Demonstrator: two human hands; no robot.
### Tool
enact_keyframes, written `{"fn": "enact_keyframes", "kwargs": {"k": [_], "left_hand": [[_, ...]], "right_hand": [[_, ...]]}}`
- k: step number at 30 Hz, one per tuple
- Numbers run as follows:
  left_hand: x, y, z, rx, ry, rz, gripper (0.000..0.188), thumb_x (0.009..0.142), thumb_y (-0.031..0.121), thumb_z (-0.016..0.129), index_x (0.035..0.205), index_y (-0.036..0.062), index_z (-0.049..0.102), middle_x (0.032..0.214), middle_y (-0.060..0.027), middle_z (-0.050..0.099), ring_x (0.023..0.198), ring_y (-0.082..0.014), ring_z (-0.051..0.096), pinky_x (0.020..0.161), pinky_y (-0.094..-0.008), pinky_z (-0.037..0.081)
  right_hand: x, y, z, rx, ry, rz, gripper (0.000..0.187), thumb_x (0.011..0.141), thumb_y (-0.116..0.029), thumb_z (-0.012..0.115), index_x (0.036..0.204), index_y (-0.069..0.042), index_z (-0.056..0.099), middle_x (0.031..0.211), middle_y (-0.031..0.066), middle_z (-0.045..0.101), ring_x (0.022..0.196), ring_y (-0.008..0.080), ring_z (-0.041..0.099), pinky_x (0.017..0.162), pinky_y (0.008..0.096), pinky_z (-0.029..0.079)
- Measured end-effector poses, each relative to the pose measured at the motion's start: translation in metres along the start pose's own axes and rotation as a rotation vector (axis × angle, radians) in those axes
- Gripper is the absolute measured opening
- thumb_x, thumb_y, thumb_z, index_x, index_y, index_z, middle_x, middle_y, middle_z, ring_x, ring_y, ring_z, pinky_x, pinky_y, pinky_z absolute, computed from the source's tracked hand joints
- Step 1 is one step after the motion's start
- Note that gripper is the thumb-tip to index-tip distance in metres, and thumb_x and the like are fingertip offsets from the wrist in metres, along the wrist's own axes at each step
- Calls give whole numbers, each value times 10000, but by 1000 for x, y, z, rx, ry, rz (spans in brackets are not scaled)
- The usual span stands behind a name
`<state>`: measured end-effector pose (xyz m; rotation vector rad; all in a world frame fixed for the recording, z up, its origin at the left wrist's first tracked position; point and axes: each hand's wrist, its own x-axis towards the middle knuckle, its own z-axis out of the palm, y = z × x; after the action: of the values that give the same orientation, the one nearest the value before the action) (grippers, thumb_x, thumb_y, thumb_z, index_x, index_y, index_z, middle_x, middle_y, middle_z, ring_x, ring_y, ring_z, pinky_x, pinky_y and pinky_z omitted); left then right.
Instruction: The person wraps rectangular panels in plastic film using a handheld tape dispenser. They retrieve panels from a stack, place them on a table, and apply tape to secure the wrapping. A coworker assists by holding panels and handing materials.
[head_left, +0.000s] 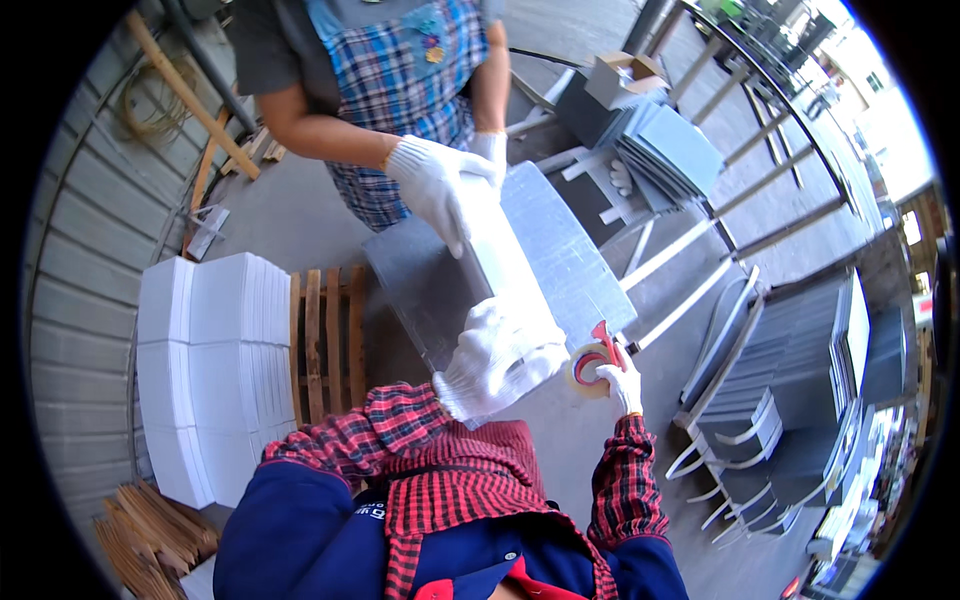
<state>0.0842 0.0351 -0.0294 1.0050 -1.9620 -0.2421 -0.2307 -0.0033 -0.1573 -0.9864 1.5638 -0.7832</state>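
Observation:
A long white box or wrapped bundle point(512, 265) lies across a grey metal-topped work surface point(585, 255). My left hand point(500, 358), in a white knit glove, closes over its near end. To the right, my gloved right hand point(622, 385) grips a red tape dispenser point(606, 343) fitted with a roll of clear tape point(588, 370), just off the surface's near corner. Across from me, a person in a blue checked apron point(400, 65) rests a white-gloved hand point(430, 185) on the far part of the white bundle; their other gloved hand point(490, 150) is at its far end.
Stacked white cartons or panels point(215, 360) stand on the left beside a wooden pallet point(328, 340). Behind the surface are grey panels point(670, 150) and an open cardboard box point(625, 80). A metal railing point(770, 130) and a rack of grey sheets point(790, 370) occupy the right.

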Motion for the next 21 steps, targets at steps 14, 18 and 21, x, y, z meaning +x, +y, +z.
{"fn": "enact_keyframes", "kwargs": {"k": [14, 18, 21], "left_hand": [[47, 28, 3, 473, -8, -744, 345, 734, 304, 764, 1034, 158, 679, 1529, -301, 243, 1384, -569, 238, 1060, -688, 291], [10, 36, 5, 319, 99, -1134, 833, 762, 300, 785, 1455, 247, 324, 1600, -310, 4, 1438, -546, 191, 1095, -558, 374], [3, 43, -1, 76, 279, -1543, 1111, 752, 302, 791, 1570, 233, 42, 1585, -292, 157, 1354, -452, 404, 1098, -485, 405]], "right_hand": [[200, 2, -22, -433, -454, -171, 590, 752, -76, 619, 1342, -54, 602, 1227, 155, 664, 1096, 258, 641, 924, 348, 498], [194, -32, -20, -1053, -319, -486, 489, 721, -146, 679, 1210, -154, 678, 1090, 192, 668, 1000, 382, 643, 905, 450, 511], [178, -56, -1, -1107, -186, -757, 492, 762, -205, 720, 1248, -187, 641, 1046, 177, 656, 1029, 366, 604, 862, 495, 505]]}}
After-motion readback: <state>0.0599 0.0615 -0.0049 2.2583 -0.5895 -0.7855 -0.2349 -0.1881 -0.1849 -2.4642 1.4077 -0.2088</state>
